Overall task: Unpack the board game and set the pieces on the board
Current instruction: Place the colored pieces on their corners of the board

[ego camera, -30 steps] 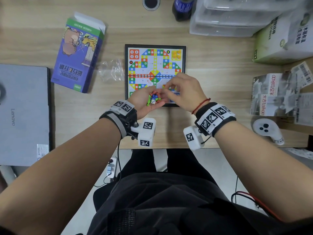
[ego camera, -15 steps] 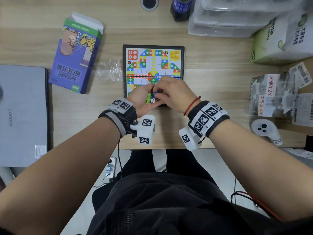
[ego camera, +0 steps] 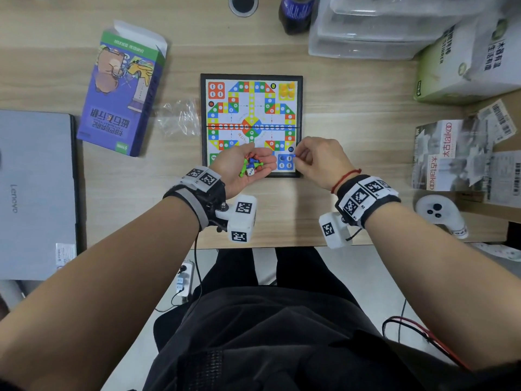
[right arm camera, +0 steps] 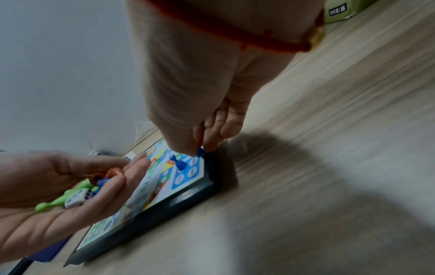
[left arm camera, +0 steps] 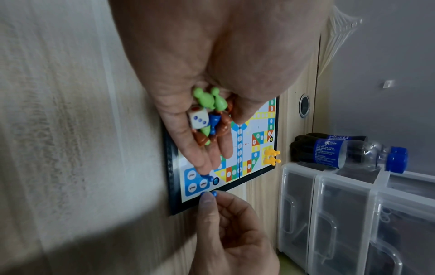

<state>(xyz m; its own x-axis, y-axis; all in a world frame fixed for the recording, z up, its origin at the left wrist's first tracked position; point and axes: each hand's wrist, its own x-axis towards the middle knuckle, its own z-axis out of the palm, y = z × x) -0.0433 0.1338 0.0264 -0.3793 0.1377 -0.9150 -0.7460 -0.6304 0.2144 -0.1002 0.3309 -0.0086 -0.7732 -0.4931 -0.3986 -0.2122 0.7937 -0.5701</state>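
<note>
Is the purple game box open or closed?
Open. The purple game box lies flat, and the white flap at its far end is folded out, not tucked in.

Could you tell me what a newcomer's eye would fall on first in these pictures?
The bright board lies open in the centre, with yellow pawns standing in its far right corner. Over its near edge the left hand cups loose pawns and a die, while the right hand pinches a blue pawn above the blue corner.

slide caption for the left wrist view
Open left hand carries pawns and a die over the board as right hand pinches a blue pawn.
</note>
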